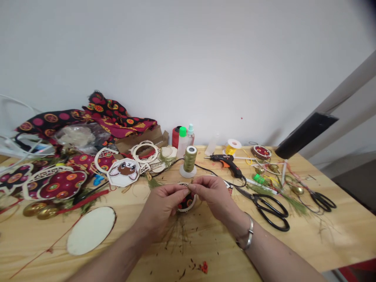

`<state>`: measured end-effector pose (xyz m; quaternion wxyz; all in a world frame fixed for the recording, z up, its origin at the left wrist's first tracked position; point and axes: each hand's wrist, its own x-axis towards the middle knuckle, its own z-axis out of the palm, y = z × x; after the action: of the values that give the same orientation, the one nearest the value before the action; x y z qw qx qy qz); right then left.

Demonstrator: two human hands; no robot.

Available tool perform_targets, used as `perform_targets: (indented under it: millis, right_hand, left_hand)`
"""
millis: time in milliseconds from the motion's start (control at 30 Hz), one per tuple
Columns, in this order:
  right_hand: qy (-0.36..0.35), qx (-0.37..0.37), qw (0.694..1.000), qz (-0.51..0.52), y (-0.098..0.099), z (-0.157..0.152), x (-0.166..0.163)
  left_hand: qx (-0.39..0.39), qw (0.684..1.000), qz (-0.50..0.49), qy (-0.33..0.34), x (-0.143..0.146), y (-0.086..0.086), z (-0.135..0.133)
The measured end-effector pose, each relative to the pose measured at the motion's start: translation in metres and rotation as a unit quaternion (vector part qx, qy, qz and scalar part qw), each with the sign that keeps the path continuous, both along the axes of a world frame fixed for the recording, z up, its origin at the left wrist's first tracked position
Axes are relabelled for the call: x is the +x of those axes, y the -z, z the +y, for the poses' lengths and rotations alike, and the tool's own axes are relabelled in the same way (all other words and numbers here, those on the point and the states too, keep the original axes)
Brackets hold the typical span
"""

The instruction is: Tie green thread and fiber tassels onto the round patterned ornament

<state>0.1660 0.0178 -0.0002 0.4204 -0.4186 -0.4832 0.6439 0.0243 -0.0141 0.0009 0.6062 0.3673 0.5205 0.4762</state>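
Observation:
My left hand (167, 201) and my right hand (213, 196) meet at the middle of the table, thumbs and forefingers pinched together. Between the fingertips is a thin strand that looks like olive-green thread, mostly hidden. Loose green threads (179, 231) fan out below my left hand. Just beneath the fingers is a round ornament (186, 205) with a pale cut-out rim and dark red patterned fabric, partly covered by the hands. A spool of olive-green thread (190, 160) stands upright right behind them.
Black-handled scissors (270, 209) and a glue gun (227, 161) lie to the right. Behind stand a green-capped bottle (182, 143) and a yellow spool (232, 147). Fabric-covered ornaments (63, 183) and an oval board (91, 230) are at left. A black cylinder (307, 135) leans at back right.

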Motion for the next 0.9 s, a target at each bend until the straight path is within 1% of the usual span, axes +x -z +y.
perform_targets:
  millis: [300,500,733,900]
  right_hand:
    - [-0.002,0.010,1.000,-0.025,0.0000,0.0001,0.0016]
    - [-0.004,0.027,0.999,-0.032,0.0023,0.0011,0.0032]
    - [0.021,0.036,0.997,-0.068,-0.0033,0.0001,0.0023]
    - [0.044,0.067,0.992,-0.095,-0.0075,-0.0009,0.0007]
  left_hand:
    - [-0.006,1.000,-0.009,0.011,-0.0005,-0.0018,0.0007]
    - [-0.021,0.999,-0.001,0.026,-0.0030,0.0038,0.0021]
    - [-0.028,0.999,-0.021,0.038,-0.0032,0.0073,0.0013]
    - [-0.030,0.999,-0.025,0.037,-0.0022,0.0055,0.0019]
